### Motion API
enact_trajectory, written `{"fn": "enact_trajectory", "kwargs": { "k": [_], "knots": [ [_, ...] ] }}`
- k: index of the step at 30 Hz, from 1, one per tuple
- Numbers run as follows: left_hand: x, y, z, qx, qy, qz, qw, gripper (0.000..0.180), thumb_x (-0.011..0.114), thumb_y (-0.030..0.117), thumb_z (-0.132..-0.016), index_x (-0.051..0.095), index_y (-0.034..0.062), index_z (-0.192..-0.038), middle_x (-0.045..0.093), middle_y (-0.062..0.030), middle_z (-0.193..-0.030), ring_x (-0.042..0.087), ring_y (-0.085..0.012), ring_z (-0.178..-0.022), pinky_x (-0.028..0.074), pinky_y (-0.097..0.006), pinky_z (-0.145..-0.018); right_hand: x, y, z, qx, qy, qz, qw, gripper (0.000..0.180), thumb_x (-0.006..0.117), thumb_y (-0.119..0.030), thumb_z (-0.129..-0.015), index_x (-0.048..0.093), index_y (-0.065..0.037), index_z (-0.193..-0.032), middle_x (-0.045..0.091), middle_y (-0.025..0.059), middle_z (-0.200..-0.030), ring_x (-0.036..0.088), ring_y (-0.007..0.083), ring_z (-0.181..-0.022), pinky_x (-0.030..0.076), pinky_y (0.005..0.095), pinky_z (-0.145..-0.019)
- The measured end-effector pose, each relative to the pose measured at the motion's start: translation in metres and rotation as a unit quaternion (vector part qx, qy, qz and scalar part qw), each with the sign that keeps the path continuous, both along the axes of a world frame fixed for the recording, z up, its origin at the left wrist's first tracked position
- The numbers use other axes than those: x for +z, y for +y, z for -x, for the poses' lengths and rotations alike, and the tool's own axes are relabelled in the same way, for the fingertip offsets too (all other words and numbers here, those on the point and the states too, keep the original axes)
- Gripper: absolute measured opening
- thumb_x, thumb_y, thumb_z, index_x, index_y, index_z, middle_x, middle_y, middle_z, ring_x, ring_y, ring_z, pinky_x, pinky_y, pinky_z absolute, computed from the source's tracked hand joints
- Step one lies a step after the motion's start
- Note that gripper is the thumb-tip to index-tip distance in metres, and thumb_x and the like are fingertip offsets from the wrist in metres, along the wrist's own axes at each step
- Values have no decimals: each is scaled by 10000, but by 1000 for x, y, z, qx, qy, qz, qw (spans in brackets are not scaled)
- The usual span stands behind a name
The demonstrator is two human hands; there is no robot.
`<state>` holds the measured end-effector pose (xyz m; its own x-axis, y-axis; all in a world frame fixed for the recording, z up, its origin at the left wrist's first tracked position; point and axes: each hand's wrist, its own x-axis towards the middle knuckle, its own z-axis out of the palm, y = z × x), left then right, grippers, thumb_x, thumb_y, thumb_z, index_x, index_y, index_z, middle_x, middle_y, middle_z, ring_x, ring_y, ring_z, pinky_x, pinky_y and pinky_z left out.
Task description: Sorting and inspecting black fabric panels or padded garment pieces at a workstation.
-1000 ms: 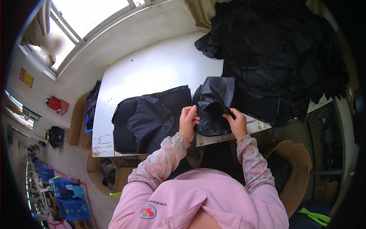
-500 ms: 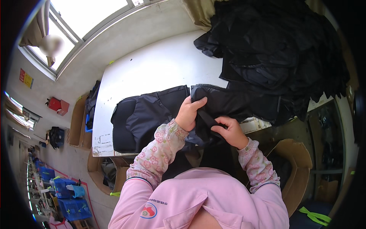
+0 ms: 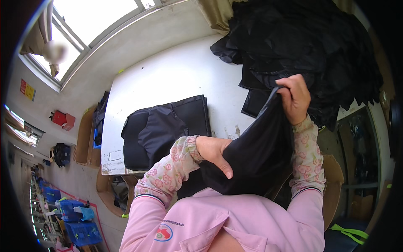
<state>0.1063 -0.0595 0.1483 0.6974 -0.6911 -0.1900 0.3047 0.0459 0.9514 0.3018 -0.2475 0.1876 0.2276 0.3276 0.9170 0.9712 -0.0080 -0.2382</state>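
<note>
A black garment point(image 3: 262, 151) hangs spread between my two hands, over the table's front edge and close to my body. My right hand point(image 3: 296, 98) is raised and closed, pinching a corner of its upper edge. At the garment's left side my left hand point(image 3: 213, 152) grips the cloth, with its thumb on the near face and its fingers hidden behind. Left of it, a neat stack of folded black garments point(image 3: 168, 126) lies on the white table point(image 3: 168, 80).
A large heap of black garments point(image 3: 302, 50) covers the table's far right. Cardboard boxes stand beside me, one at the left point(image 3: 107, 191) and one at the right point(image 3: 334, 178). Blue crates point(image 3: 82, 233) sit on the floor far left. A window point(image 3: 92, 21) is above the wall.
The garment has come off the table toward me and is now spread out. My right hand has moved up and right with its edge; my left hand has come nearer and lower.
</note>
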Motion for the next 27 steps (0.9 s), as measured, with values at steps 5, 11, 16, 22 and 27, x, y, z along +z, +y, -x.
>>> {"fn": "enact_trajectory", "kwargs": {
  "k": [5, 11, 16, 22, 27],
  "knots": [
    [8, 23, 10, 157, -38, 140, 977, 444, 797, -43, -720, 640, -39, -1136, 691, -73, -1084, 628, -160, -1004, 481, -315, -927, -84, 27, -21, 65, -38, 472, 878, 265, 707, -355, -818, 664, -118, -930, 630, 84, -812, 638, 284, -773, 492, 395, -665],
    [15, 43, 10, 322, -64, 171, 929, 363, 781, 126, -781, 648, -9, -1091, 689, -88, -1021, 647, -193, -988, 499, -309, -900, 22, -6, 0, 149, 373, 16, 916, 278, 692, -132, -868, 628, -13, -1111, 649, 74, -859, 631, 143, -821, 499, 268, -745],
    [21, 6, -13, 370, -61, 270, 887, 425, 602, 332, -960, 540, 24, -1246, 633, -88, -1150, 628, -178, -1006, 519, -322, -870, 23, 20, 80, 84, 46, 162, 982, 385, 756, -197, -784, 607, -42, -1102, 637, 119, -903, 626, 315, -854, 505, 388, -772],
    [19, 47, -23, 450, -241, 320, 798, 383, 384, 379, -1050, 565, 64, -928, 614, -55, -908, 612, -181, -854, 514, -349, -828, 11, 8, 53, 54, 69, 195, 977, 204, 687, -84, -837, 629, -42, -1027, 623, 124, -827, 628, 322, -681, 493, 365, -562],
    [29, 70, -13, 509, -204, 131, 825, 424, 371, 444, -1039, 555, 74, -944, 609, -62, -907, 598, -162, -860, 486, -329, -826, 14, -2, 40, 64, 92, 223, 968, 167, 690, -108, -843, 649, -33, -986, 632, 115, -815, 625, 320, -659, 489, 354, -545]
  ]
}}
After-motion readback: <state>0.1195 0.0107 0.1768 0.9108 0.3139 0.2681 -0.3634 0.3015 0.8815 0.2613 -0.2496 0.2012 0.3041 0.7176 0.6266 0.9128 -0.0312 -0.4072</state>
